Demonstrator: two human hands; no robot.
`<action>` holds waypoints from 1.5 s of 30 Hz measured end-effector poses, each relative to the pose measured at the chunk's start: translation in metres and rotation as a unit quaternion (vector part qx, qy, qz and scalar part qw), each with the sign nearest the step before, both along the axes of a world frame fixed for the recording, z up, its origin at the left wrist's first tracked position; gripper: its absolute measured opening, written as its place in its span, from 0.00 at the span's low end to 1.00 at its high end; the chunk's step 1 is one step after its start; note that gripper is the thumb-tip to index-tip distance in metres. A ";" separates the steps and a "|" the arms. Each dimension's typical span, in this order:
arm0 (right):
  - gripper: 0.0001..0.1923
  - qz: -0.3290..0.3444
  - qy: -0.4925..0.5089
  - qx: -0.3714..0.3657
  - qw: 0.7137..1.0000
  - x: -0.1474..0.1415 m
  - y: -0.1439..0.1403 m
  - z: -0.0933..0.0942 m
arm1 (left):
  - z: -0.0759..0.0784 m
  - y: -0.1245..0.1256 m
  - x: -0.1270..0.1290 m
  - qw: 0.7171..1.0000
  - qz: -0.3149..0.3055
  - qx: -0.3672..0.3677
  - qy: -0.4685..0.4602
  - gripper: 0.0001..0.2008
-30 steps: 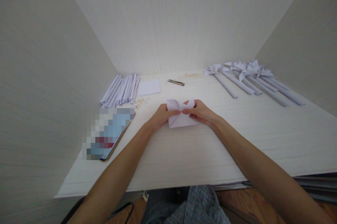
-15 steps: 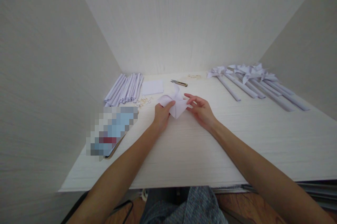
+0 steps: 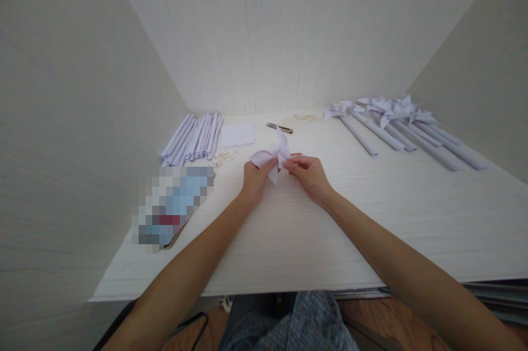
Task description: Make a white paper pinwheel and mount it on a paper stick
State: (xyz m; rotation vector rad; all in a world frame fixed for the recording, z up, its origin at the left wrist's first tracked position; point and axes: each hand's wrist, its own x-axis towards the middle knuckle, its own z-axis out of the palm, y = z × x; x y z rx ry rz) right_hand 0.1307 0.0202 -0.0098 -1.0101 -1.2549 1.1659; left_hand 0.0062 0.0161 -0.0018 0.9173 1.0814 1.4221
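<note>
White paper, folded into a pinwheel head (image 3: 274, 157), sits pinched between a person's two hands just above the middle of a pale wood-grain table (image 3: 371, 219). The left hand (image 3: 254, 179) grips the paper's lower left flap, thumb and fingers closed on it, while the right hand (image 3: 308, 173) meets it from the other side, fingertips drawn together narrowly at the centre of the folds. Both forearms reach forward from the near edge of the table, and the paper's upper flaps stand clear above the fingers.

Behind the left hand, a bundle of rolled paper sticks (image 3: 193, 139) lies against the left wall, with a flat white sheet (image 3: 237, 135) just beside it and a scatter of small pale pins (image 3: 223, 158) near its front end. A small cutter (image 3: 279, 127) rests farther back, well apart from the hands. Finished pinwheels (image 3: 396, 125) on their paper stems lie in a row at the far right of the table. A blurred flat object (image 3: 173, 207) lies at the left, near the person's left forearm.
</note>
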 end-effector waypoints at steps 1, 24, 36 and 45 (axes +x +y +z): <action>0.08 -0.003 -0.004 0.000 1.000 0.000 0.000 0.000 | -0.001 0.000 0.000 1.000 -0.002 0.004 0.006 0.10; 0.11 -0.035 0.008 -0.020 0.999 -0.003 0.003 -0.004 | -0.005 0.002 0.001 0.999 0.007 0.015 0.030 0.09; 0.10 -0.043 0.002 -0.034 0.999 -0.002 0.001 0.000 | -0.006 0.002 -0.002 0.999 -0.016 0.017 0.043 0.09; 0.10 -0.047 -0.025 -0.016 0.998 0.000 0.002 -0.002 | -0.008 0.004 -0.002 0.999 -0.022 0.025 0.039 0.09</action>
